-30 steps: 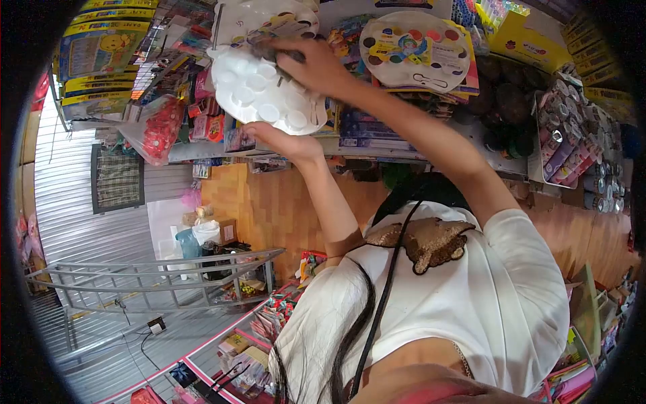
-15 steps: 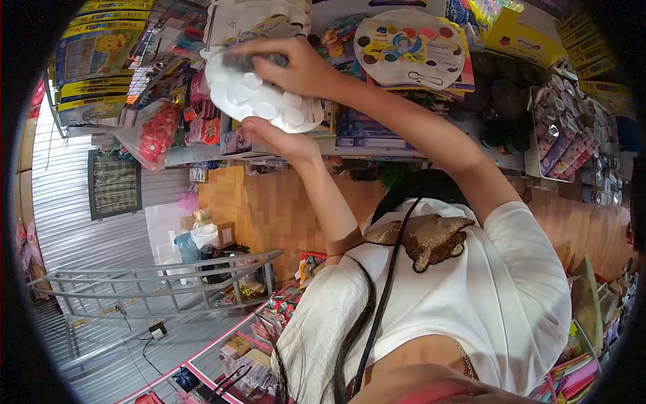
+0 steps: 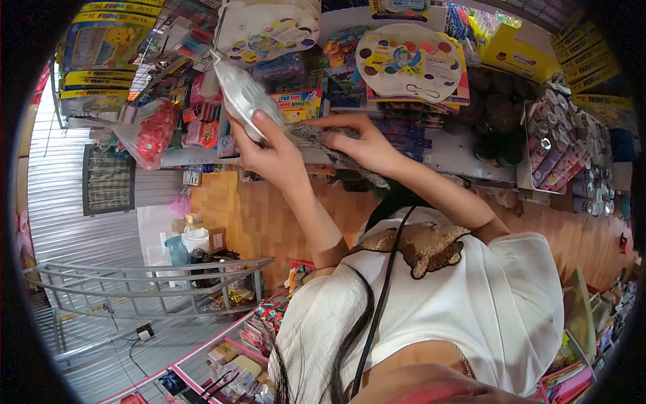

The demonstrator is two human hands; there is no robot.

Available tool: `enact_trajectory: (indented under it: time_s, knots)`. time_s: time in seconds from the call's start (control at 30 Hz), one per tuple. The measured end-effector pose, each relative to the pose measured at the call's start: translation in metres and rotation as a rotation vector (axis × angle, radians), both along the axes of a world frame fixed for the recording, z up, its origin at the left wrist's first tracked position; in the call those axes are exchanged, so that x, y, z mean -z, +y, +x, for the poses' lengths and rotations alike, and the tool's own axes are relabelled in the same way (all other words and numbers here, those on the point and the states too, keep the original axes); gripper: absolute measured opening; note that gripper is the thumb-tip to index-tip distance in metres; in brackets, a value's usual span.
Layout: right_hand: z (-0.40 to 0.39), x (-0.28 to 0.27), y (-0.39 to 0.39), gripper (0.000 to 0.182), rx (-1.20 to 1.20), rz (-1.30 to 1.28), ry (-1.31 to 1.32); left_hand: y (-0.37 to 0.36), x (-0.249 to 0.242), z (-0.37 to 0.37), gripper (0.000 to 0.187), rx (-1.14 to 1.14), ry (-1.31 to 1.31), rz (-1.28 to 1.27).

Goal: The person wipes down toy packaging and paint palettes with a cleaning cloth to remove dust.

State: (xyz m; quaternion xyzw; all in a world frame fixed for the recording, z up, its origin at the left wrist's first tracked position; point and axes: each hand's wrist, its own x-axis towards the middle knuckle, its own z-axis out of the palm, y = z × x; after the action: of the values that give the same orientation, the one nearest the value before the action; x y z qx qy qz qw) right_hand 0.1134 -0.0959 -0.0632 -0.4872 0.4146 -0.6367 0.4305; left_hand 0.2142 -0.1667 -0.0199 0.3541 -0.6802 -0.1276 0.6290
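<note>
My left hand (image 3: 272,151) grips a white plastic paint palette (image 3: 239,87) by its near edge, with the thumb on the side facing right. The palette is tilted steeply and slightly blurred, so its wells show only in part. Just to the right, my right hand (image 3: 363,143) is closed on a crumpled grey cloth (image 3: 331,149), which hangs down over the shelf's front edge. Behind the held palette stands another white palette (image 3: 266,27) with a colourful label. Farther right, a packed palette (image 3: 407,62) with round paint colours lies on top of other goods.
Packed goods crowd the shelf, among them a yellow box (image 3: 521,54) and a white basket (image 3: 538,180) of rolled tubes. A bag of red items (image 3: 153,133) hangs at the left. A metal railing (image 3: 148,286) stands lower left, beside the wooden floor (image 3: 225,202).
The palette has turned from showing its wells to nearly edge-on. My right hand has come off it, moving right and towards my body with the cloth.
</note>
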Motion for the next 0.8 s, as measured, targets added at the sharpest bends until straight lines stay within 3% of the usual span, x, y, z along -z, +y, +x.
enact_trajectory:
  time_s: [0.43, 0.63, 0.67, 0.7, 0.8]
  knots:
    - [-0.029, -0.008, 0.027, 0.03, 0.214, 0.119, -0.066, 0.005, -0.023, 0.021, 0.039, -0.159, -0.327, 0.008]
    - [-0.002, -0.015, -0.036, 0.044, 0.131, -0.262, -0.026, 0.024, -0.023, 0.005, 0.051, -0.108, -0.396, 0.144]
    - [0.0, -0.018, -0.04, 0.049, 0.038, -0.275, 0.027, 0.021, -0.014, 0.003, 0.045, -0.133, -0.388, 0.042]
    - [0.0, -0.029, -0.036, 0.048, -0.129, -0.064, -0.034, 0.025, -0.016, 0.002, 0.049, -0.043, -0.345, 0.026]
    - [0.012, -0.018, -0.053, 0.053, 0.0, -0.202, 0.072, 0.023, -0.004, 0.007, 0.057, 0.008, -0.364, -0.047]
